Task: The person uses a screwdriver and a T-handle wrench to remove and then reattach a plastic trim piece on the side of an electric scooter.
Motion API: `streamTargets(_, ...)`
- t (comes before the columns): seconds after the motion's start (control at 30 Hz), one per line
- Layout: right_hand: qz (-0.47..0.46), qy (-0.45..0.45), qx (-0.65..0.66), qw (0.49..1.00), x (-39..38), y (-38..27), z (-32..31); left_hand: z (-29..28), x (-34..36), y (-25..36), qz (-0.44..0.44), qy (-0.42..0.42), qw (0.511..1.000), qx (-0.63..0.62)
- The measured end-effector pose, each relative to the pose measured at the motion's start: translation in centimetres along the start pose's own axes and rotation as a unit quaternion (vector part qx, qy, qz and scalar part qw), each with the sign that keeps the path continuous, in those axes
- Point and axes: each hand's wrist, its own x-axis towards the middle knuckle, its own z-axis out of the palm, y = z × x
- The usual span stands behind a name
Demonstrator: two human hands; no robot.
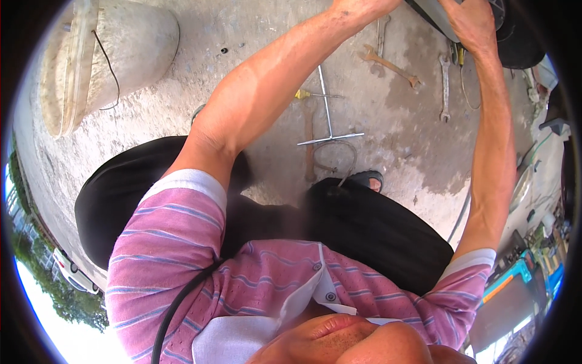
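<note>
My left hand (365,6) reaches to the upper edge of the view, which cuts off its fingers. My right hand (476,27) lies against a grey and black machine part (438,19), with its fingertips out of view. Whether either hand grips anything does not show. Below them on the ground are a rust-brown open-ended spanner (394,65), a steel spanner (445,89) and another spanner (381,36). A T-handle wrench (327,106) lies nearer to me, crossed by a yellow-handled screwdriver (303,94).
A large pale bucket (136,39) lies tipped at the upper left. Near my foot (371,180) is a loop of thin wire (354,155). A small black fitting (224,50) sits on the concrete. Cluttered parts and a blue-edged stand (509,279) occupy the right side.
</note>
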Motion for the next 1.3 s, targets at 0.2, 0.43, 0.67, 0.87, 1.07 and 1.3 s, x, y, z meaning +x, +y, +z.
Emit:
streamTargets(0.2, -0.214, 0.085, -0.115, 0.966, -0.9, 0.1, 0.4, 0.8, 0.2, -1.1, 0.012, 0.041, 0.999, 0.011)
streamTargets(0.43, -0.171, 0.089, -0.156, 0.969, -1.2, -0.8, 1.3, 0.1, 0.5, -0.8, -0.042, -0.019, 0.999, -0.015)
streamTargets(0.67, -0.157, 0.131, -0.169, 0.964, -1.5, -1.2, 1.8, 0.1, 1.4, -2.3, 0.003, -0.083, 0.994, -0.073)
streamTargets(0.87, -0.147, 0.138, -0.126, 0.971, -1.0, -2.7, 3.6, -5.1, 0.8, -2.4, 0.017, -0.116, 0.99, 0.084)
streamTargets(1.07, -0.052, 0.114, -0.051, 0.991, -1.2, 1.4, 1.6, -7.0, -5.0, -9.5, -0.007, -0.513, 0.712, 0.48)
streamTargets(1.3, -0.131, 0.129, -0.145, 0.972, -1.6, -2.7, 2.5, -14.8, -16.5, -19.3, 0.117, -0.474, 0.716, 0.5)
